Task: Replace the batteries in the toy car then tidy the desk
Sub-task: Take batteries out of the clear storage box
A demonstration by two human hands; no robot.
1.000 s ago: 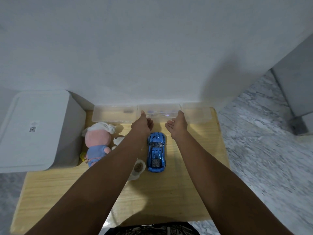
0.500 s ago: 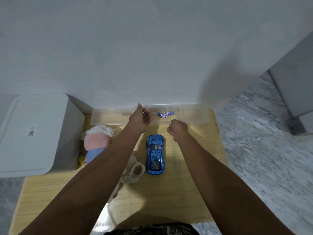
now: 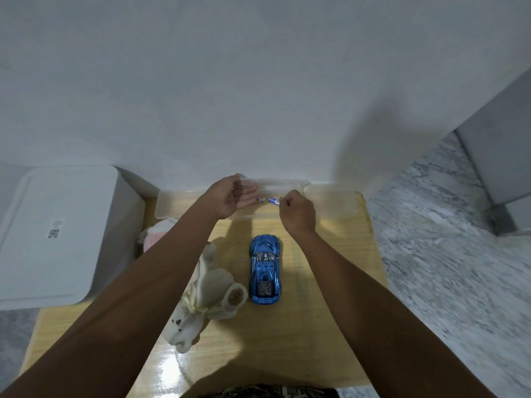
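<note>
At the far edge of the wooden table (image 3: 330, 326), against the white wall, stands a row of clear plastic boxes (image 3: 184, 202); the lid (image 3: 275, 180) of the middle one is raised. The left hand (image 3: 230, 198) is at that lid, fingers straight and relaxed, thumb up along the lid's left end, so its grip is released. The right hand (image 3: 297, 211) has its fingers curled, and its fingertips pinch a small blue and white battery (image 3: 274, 200) just over the open box. A second battery (image 3: 261, 199) shows just beside the left hand's fingertips; whether it lies in the box or touches the fingers cannot be told. Nearer the person, the blue toy car (image 3: 265, 268) sits on its wheels in the middle of the table, nose toward the boxes, apart from both hands. Just left of the car lies a white plush toy (image 3: 207, 297), partly under the left forearm, and a pink plush toy (image 3: 155, 235) is behind it. A white lidded bin (image 3: 57, 234) stands off the table's left side
</note>
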